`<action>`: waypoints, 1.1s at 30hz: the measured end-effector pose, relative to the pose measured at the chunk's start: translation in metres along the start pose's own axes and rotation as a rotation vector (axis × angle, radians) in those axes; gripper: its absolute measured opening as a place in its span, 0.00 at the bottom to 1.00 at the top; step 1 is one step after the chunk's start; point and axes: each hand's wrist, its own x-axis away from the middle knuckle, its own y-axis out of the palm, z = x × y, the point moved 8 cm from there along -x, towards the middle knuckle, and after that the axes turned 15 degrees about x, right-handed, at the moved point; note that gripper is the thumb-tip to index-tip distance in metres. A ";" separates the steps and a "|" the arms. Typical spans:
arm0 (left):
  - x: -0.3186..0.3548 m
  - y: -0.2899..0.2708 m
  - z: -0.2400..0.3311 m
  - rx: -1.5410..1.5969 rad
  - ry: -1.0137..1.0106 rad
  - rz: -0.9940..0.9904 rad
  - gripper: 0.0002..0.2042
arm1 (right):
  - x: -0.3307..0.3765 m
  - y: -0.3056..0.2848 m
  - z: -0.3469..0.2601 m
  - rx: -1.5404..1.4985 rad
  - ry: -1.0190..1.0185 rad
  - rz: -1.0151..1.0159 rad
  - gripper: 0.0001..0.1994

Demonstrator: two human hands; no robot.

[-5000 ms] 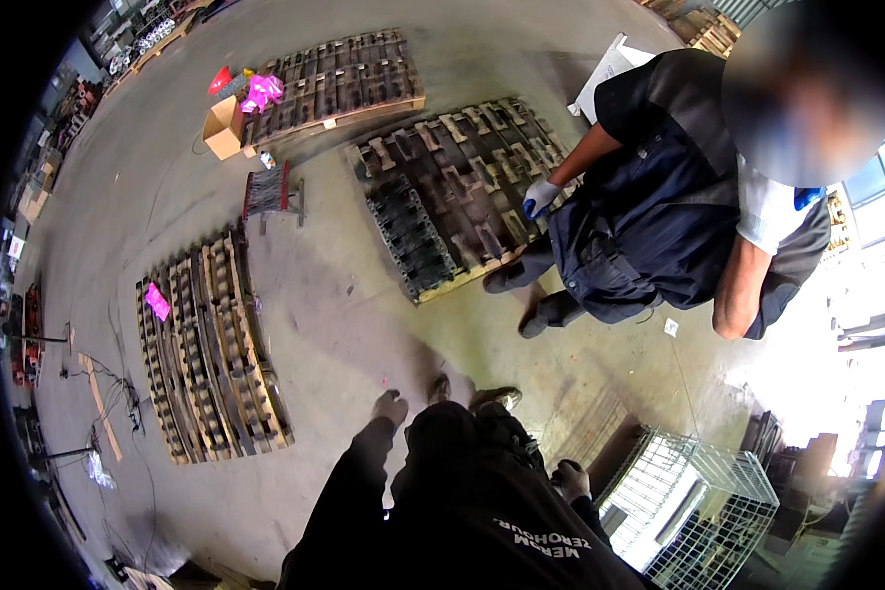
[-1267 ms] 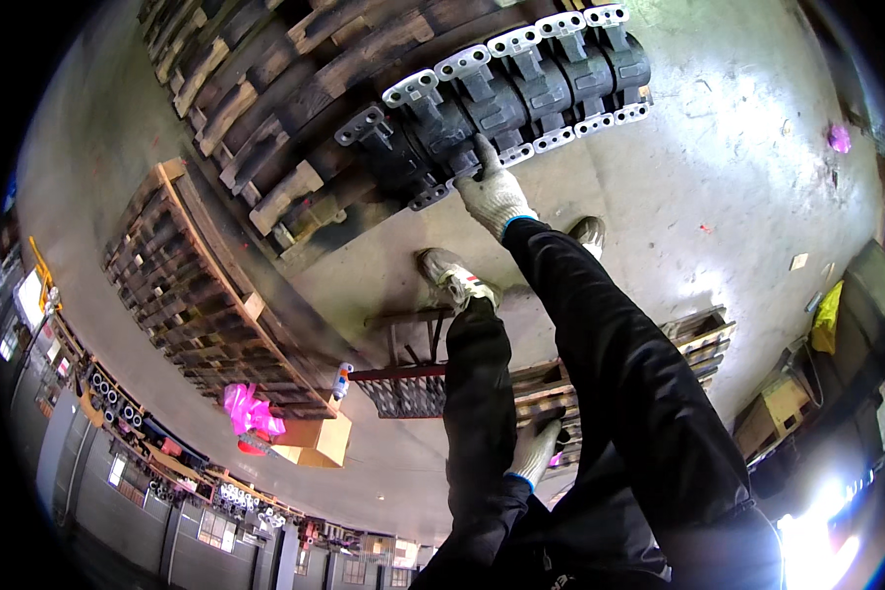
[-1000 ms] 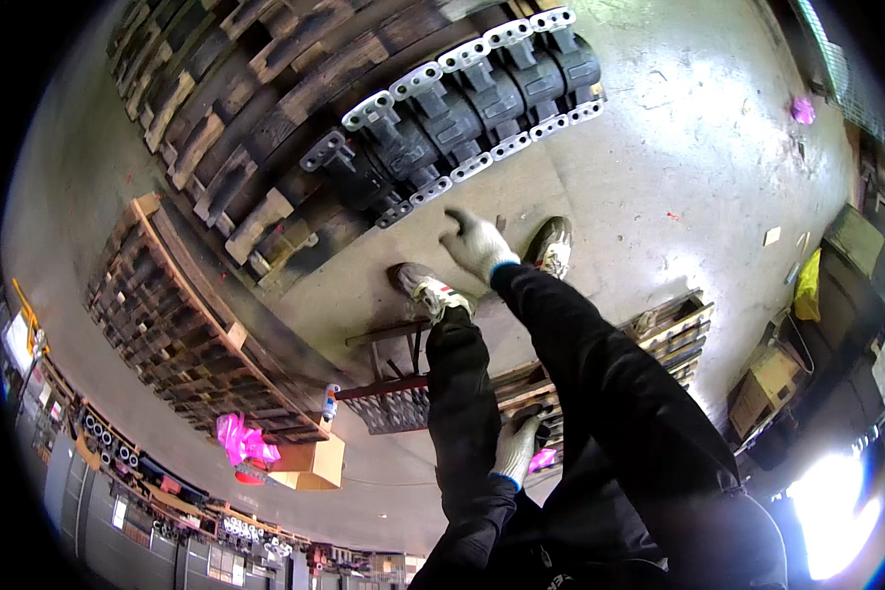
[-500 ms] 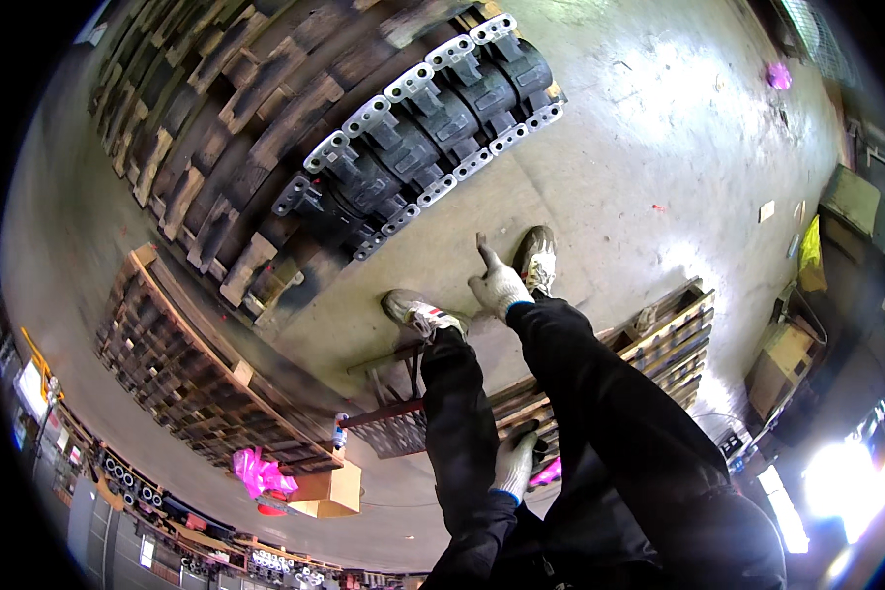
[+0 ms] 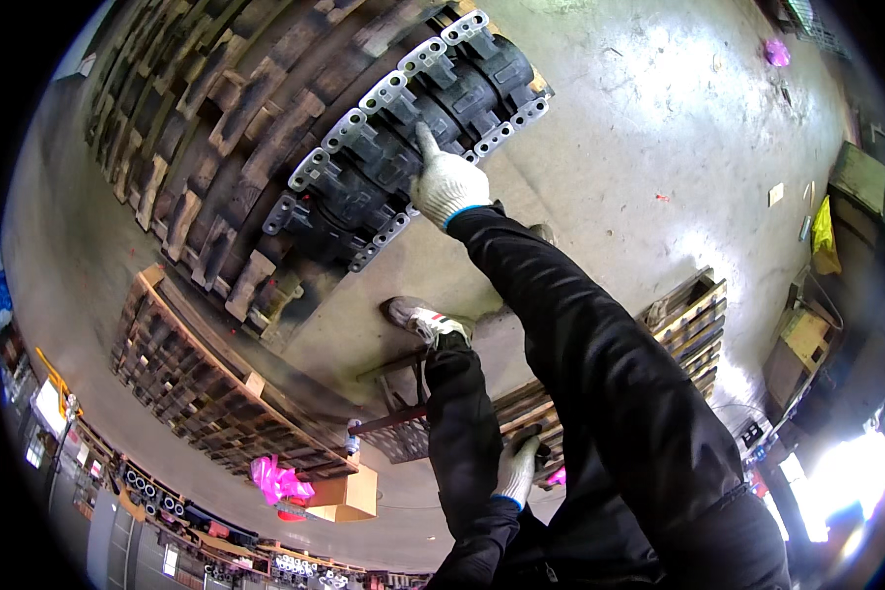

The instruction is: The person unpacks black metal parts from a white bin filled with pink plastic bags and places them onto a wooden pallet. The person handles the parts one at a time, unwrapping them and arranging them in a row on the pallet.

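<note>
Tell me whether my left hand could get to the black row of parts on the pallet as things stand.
Probably not without shifting: the left hand is low by the leg, apart from the row of black parts on the pallet. The right hand already rests on that row.

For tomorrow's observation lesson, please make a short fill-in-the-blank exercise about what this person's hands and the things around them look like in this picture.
1. Both hands wear ____ work gloves.
2. The right hand rests on a row of black parts with grey metal lugs, which lies on a wooden ____.
3. The left hand is down by the person's own ____.
4. The crumpled bag beside the cardboard box is ____.

Missing words: white; pallet; leg; pink
</note>
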 end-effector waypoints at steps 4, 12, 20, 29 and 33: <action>-0.001 -0.001 0.003 -0.060 0.034 0.006 0.14 | -0.010 0.003 -0.008 0.064 0.026 -0.097 0.38; -0.009 -0.007 -0.001 -0.044 0.052 -0.017 0.15 | -0.022 -0.003 -0.012 0.155 0.022 -0.085 0.36; 0.001 0.002 0.013 -0.065 0.058 0.019 0.15 | -0.020 -0.003 -0.015 0.146 0.028 -0.118 0.38; -0.005 -0.006 0.002 -0.087 0.061 -0.008 0.16 | 0.011 0.010 0.028 -0.064 0.041 0.140 0.38; -0.002 -0.001 0.002 -0.089 0.034 -0.011 0.16 | 0.027 0.039 0.071 -0.069 0.124 -0.024 0.40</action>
